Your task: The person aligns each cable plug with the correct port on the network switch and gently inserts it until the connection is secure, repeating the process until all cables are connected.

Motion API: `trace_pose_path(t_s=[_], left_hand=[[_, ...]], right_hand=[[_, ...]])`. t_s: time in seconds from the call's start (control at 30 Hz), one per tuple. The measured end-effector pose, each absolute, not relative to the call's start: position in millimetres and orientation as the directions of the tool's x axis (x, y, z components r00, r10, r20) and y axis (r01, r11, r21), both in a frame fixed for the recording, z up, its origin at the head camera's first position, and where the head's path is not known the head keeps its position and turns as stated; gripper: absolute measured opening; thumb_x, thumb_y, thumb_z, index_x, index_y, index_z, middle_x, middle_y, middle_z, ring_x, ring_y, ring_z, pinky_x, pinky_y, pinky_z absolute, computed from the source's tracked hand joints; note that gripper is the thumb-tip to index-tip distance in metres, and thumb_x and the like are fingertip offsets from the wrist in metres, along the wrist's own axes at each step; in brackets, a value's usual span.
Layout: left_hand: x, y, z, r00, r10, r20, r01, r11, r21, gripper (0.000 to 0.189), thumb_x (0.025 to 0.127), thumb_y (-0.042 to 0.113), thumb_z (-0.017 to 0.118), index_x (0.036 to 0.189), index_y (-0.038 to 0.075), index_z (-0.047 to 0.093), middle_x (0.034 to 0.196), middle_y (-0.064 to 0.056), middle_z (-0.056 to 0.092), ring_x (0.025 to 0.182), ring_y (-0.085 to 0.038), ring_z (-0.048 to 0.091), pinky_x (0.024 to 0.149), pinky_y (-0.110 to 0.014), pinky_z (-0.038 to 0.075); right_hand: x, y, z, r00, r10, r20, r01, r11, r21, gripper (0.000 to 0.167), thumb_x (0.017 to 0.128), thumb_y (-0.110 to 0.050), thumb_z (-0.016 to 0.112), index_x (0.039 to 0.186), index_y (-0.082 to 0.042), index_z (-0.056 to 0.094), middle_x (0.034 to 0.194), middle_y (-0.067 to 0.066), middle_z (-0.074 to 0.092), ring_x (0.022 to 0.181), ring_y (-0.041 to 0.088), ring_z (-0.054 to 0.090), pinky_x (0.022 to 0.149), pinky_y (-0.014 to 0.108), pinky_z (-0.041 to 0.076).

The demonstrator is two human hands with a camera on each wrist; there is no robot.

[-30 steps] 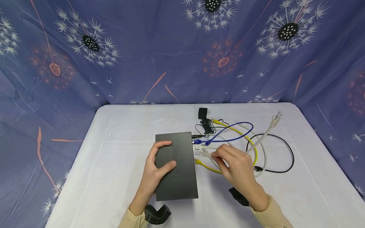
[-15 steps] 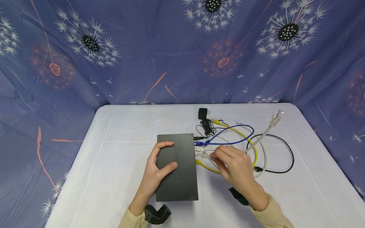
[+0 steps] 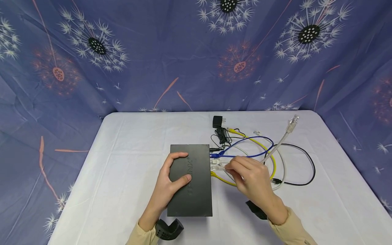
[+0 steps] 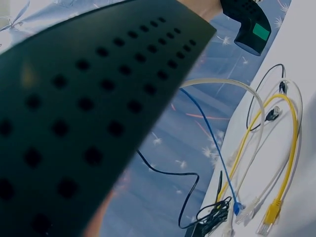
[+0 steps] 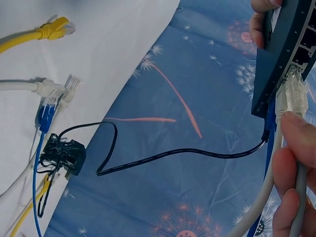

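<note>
black box [image 3: 199,183], far end swung slightly rightward since earlier; long axis near-to-far, ports facing right; left grip [image 3: 167,182] holding it, right grip [image 3: 252,177] pinching clear plug [image 3: 217,167].

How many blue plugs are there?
2: one blue plug at the edge of the box, the other blue plug lying on the table. More could be hidden.

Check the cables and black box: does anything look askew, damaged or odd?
I see no spill or damage. The grey cable's free plug looks odd, apparently jutting into the air beyond the right hand, whereas other loose plugs lie on the white table.
</note>
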State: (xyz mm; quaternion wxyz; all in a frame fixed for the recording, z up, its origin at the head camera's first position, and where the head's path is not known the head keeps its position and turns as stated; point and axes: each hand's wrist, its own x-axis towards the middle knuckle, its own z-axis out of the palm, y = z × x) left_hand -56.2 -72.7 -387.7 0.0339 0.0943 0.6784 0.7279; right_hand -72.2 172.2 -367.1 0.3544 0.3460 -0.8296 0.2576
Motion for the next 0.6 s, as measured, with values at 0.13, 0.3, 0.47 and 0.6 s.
trace_pose_path(t_s=[0.13,0.3,0.47,0.6], left_hand=[[-56.3,-72.6,-387.7,-0.979,0.182,0.087,0.075,-0.07,0.995,0.055,0.08,0.007,0.069,0.129,0.025,0.052,0.131,-0.007,0.045,0.107,-0.033,0.048,0.087,-0.047,0.037],[-56.2,-72.1,-388.6,-0.977,0.196,0.079,0.067,-0.066,0.996,0.055,0.081,0.007,0.068,0.13,0.026,0.05,0.132,-0.006,0.045,0.104,-0.033,0.048,0.085,-0.046,0.037],[-55.8,-71.5,-389.0,-0.977,0.201,0.075,0.065,-0.06,0.996,0.055,0.081,0.007,0.068,0.13,0.026,0.05,0.132,-0.006,0.044,0.103,-0.033,0.048,0.084,-0.046,0.037],[-55.6,-70.6,-389.5,-0.977,0.202,0.075,0.065,-0.056,0.996,0.055,0.082,0.008,0.067,0.13,0.027,0.05,0.132,-0.006,0.044,0.103,-0.033,0.048,0.084,-0.046,0.037]], right_hand=[[-72.2,172.3,-367.5,-0.509,-0.396,0.764,-0.769,0.608,-0.197,0.032,0.1,-0.022,0.049,0.074,-0.011,0.065,0.073,-0.005,0.061,0.063,0.013,0.058,0.056,0.029,0.047],[-72.0,172.1,-369.6,-0.498,-0.405,0.767,-0.794,0.568,-0.217,0.032,0.101,-0.019,0.049,0.075,-0.01,0.064,0.073,-0.005,0.059,0.063,0.011,0.056,0.058,0.026,0.046],[-72.0,171.5,-371.3,-0.488,-0.403,0.775,-0.805,0.55,-0.221,0.031,0.1,-0.018,0.049,0.075,-0.009,0.064,0.073,-0.004,0.059,0.063,0.012,0.056,0.058,0.025,0.045],[-71.9,171.7,-372.0,-0.487,-0.402,0.775,-0.813,0.532,-0.235,0.031,0.101,-0.017,0.049,0.076,-0.008,0.064,0.073,-0.002,0.06,0.062,0.014,0.056,0.058,0.026,0.045]])
